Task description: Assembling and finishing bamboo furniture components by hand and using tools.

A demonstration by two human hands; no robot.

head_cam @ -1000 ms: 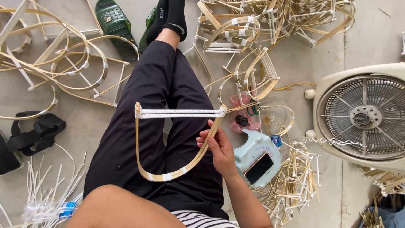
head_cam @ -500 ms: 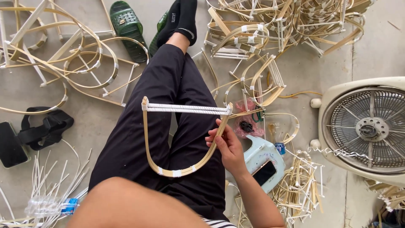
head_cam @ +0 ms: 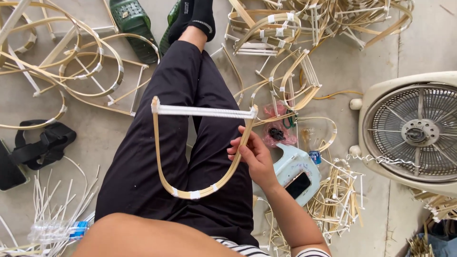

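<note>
Grey concrete floor (head_cam: pixel 371 62). Upper left: loose bamboo hoops and strips (head_cam: pixel 71 62); green slipper (head_cam: pixel 133 21). Top centre-right: heap of taped bamboo frames (head_cam: pixel 295 28). Left edge: black strap (head_cam: pixel 43 143). Lower left: white sticks (head_cam: pixel 52 200), clear plastic bottle (head_cam: pixel 57 231). Right: white box fan (head_cam: pixel 414 133), lying flat. Centre-right: pale blue container (head_cam: pixel 300 171), small bamboo pieces (head_cam: pixel 338 200).

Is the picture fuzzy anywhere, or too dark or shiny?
Head view: soft, even daylight with no glare and only faint shadows; the bamboo frame and right hand look sharp; the forearm at the bottom, close to the camera, looks slightly soft; the fan at the edge looks stretched.
</note>
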